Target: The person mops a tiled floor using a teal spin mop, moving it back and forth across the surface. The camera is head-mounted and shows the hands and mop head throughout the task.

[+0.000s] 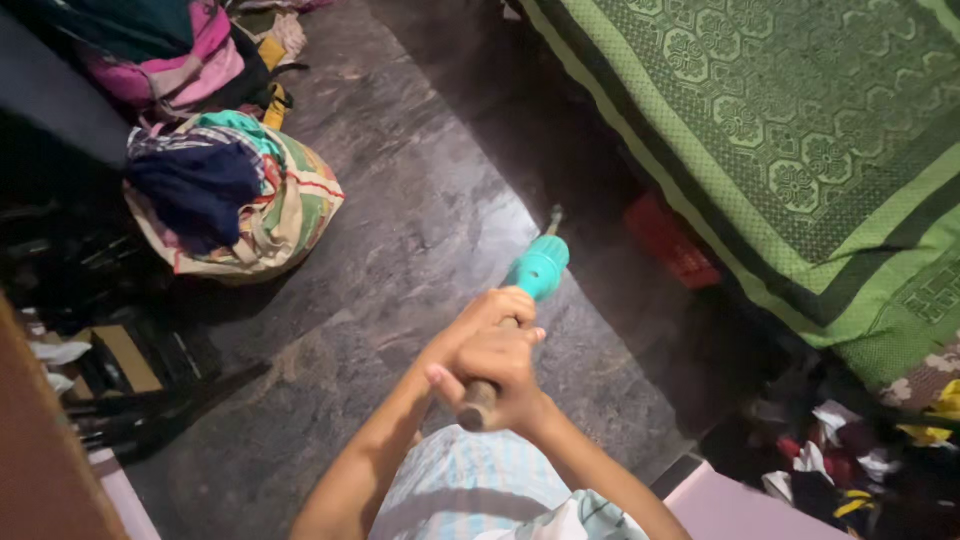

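While both hands close round one wooden handle [480, 400], the left hand [478, 322] sits further up the shaft, fingers curled tight over it, and the right hand [497, 380] wraps the lower end, fingers fully closed, thumb across, handle butt poking out below the fist. The handle runs up into one teal plastic socket [538, 268], with a thin metal tip [552, 219] past it; what hangs beyond the tip is too dark to tell. The tool is held above the grey stone floor [400, 230], angled toward one bed with a green patterned cover [800, 130]. One red flat object [670, 240] lies under the bed edge. One stuffed cloth bundle [235, 195] sits on the floor to the left, well apart from the hands.
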